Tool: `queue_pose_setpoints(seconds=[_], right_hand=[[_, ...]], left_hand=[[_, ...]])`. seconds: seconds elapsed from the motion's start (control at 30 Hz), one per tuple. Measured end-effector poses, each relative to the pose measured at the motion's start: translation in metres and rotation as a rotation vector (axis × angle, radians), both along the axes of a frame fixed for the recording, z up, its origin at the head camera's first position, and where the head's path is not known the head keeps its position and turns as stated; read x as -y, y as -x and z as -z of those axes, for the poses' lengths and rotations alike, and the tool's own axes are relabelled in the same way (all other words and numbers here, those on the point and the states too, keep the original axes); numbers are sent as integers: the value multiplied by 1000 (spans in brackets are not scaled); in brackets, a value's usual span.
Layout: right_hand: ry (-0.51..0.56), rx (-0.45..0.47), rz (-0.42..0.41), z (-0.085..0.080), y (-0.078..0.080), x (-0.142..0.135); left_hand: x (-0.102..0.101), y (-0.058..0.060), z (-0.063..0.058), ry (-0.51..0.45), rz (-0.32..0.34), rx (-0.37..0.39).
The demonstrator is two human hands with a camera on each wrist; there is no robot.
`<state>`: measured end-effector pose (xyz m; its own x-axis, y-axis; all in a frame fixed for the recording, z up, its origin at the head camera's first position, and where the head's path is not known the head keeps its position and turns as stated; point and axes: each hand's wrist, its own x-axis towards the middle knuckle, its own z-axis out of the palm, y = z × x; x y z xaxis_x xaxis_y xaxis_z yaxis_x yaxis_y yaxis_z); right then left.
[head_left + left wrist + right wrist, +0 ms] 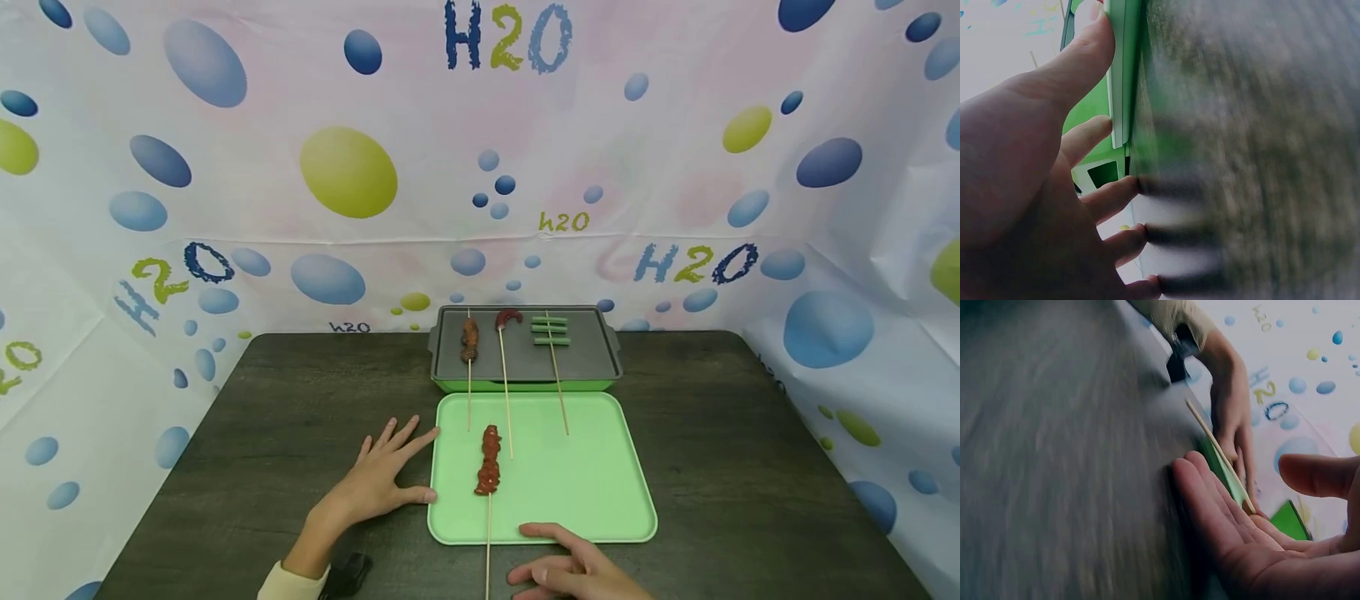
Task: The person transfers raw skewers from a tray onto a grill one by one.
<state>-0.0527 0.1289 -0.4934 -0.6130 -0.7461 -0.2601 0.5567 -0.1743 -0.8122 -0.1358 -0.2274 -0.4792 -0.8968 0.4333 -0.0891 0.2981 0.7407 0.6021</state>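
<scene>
A light green tray lies on the dark table. My left hand rests at its left edge with fingers spread, thumb and forefinger touching the rim; the left wrist view shows the other fingertips on the table. On the tray's left part lies a skewer of reddish-brown meat pieces, its bare stick running over the front rim. My right hand is beside that stick, to its right, its forefinger stretched to the front rim. Nothing is gripped in it; in the right wrist view the stick passes beyond its fingers.
Behind the tray stands a grey grill pan with a green base. Across it lie a brown meat skewer, a curled dark-red piece on a stick and a skewer of green vegetable pieces. Their sticks reach over the tray. A patterned curtain hangs behind.
</scene>
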Motion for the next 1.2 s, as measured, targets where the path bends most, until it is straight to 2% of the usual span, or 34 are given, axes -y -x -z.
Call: queue_pose_setpoints(seconds=[0.3,0.47,0.67,0.8,1.03,1.2], right_hand=[[88,117,2,3,0,33],[75,151,59,4,-1,46],[26,39,116,7,1,49],[9,-38,118,7,2,48],[41,-90,96,7,0,45],[37,-122,110,0,-2,45]], left_hand=[[2,0,1,-7,-3,-9],[2,1,4,-4,5,-16],[2,0,4,-1,2,-18],[3,0,3,3,5,-16],[2,1,3,6,6,-19],[1,2,5,15,1,-11]])
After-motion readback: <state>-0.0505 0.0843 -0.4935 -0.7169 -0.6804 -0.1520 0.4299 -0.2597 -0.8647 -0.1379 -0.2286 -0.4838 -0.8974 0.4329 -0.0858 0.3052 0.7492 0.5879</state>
